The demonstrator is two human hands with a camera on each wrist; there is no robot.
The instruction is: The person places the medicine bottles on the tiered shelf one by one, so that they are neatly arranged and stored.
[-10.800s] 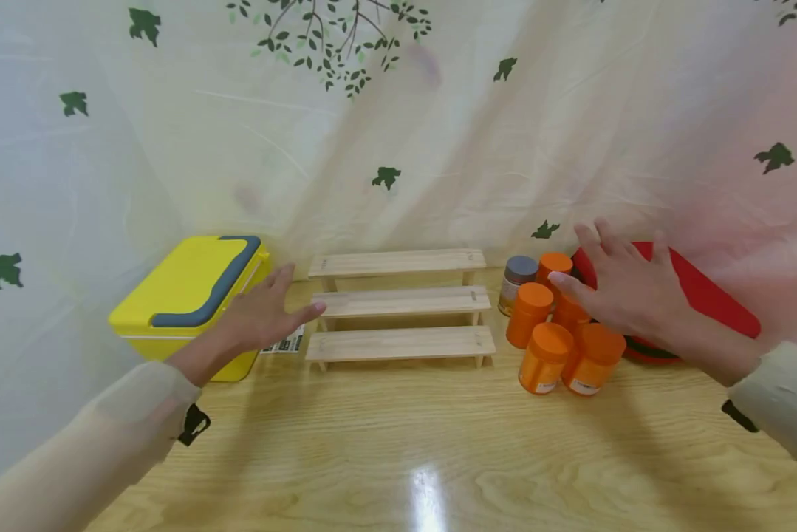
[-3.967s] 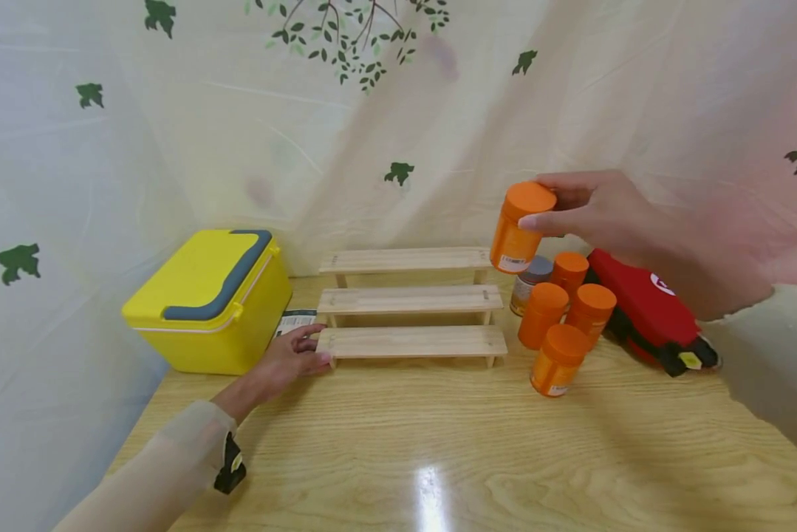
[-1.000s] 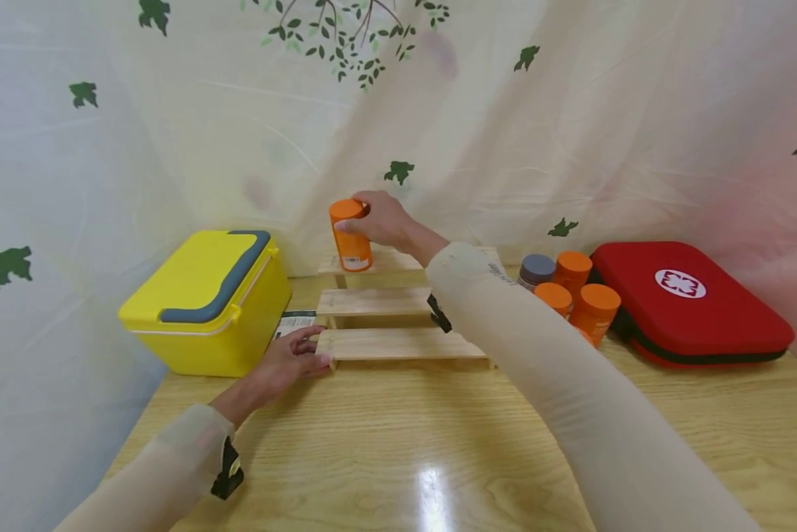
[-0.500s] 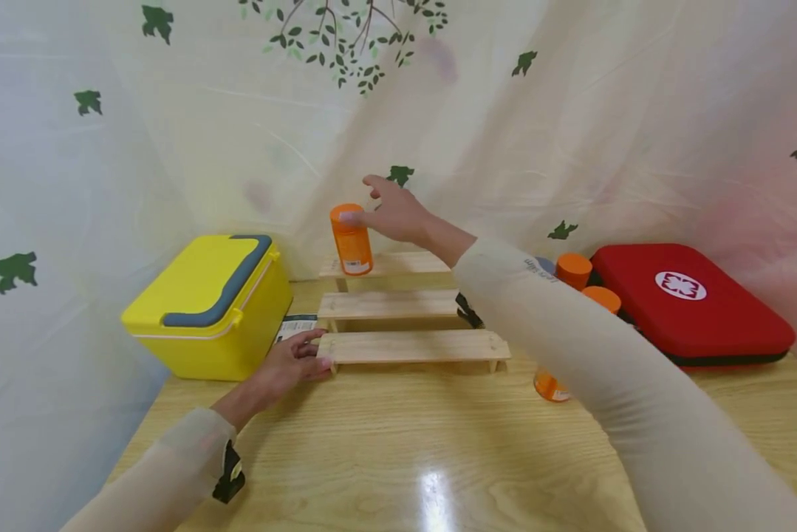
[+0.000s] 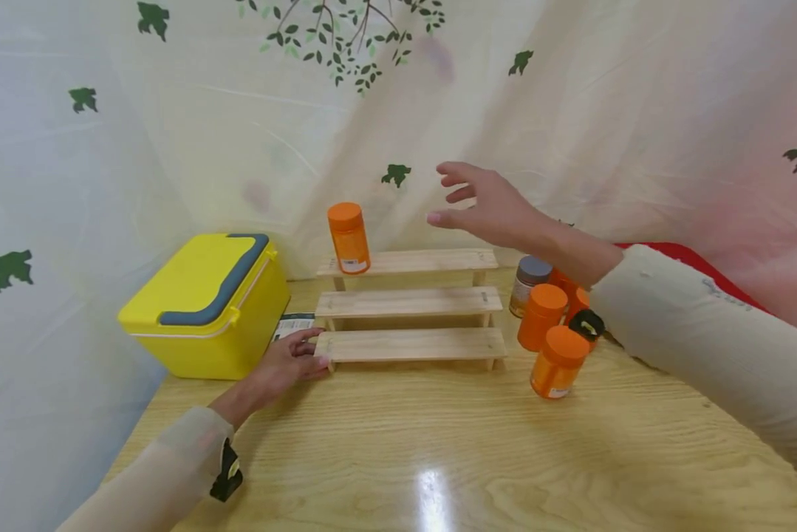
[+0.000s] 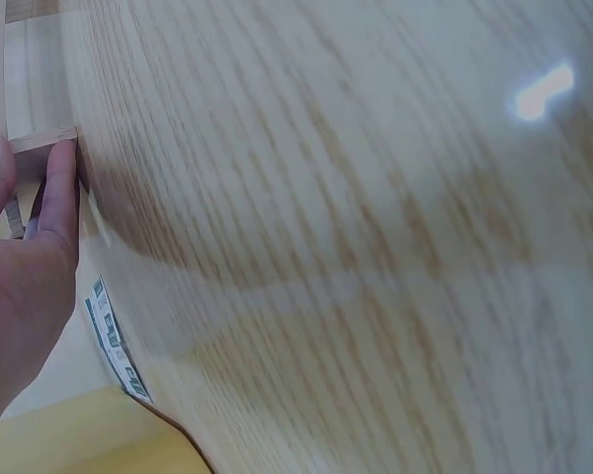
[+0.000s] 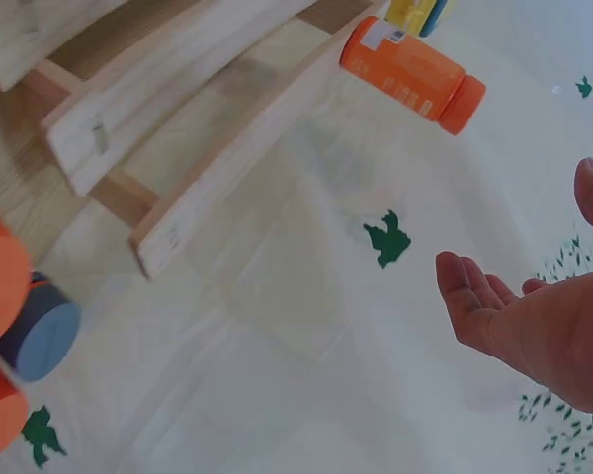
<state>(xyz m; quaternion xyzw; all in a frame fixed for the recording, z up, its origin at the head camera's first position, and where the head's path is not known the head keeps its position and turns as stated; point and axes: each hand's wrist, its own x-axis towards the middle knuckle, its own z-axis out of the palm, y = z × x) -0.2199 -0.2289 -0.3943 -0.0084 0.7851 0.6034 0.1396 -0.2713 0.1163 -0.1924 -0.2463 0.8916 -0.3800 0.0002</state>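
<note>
A three-step wooden rack [image 5: 411, 343] stands on the table. My left hand [image 5: 285, 363] grips the left end of its lowest step; in the left wrist view the thumb and a finger of that hand [image 6: 30, 286] lie on either side of the wood. Upright on the left end of the top step is an orange pill bottle [image 5: 349, 240]. My right hand [image 5: 491, 207] hangs in the air above the rack's right end, fingers spread and nothing in them. The right wrist view has the same bottle [image 7: 412, 74] apart from the right hand [image 7: 544, 326].
Several orange bottles [image 5: 543, 318] and a grey-lidded bottle [image 5: 529, 284] stand right of the rack. Behind the right forearm shows part of a red case [image 5: 691, 258]. A yellow cooler box [image 5: 205, 310] and a printed sheet [image 5: 295, 323] are at the left.
My right hand took an orange bottle from the group, set it on the top step, let go and drew back rightward. The left hand came to the rack's left end and has stayed there.
</note>
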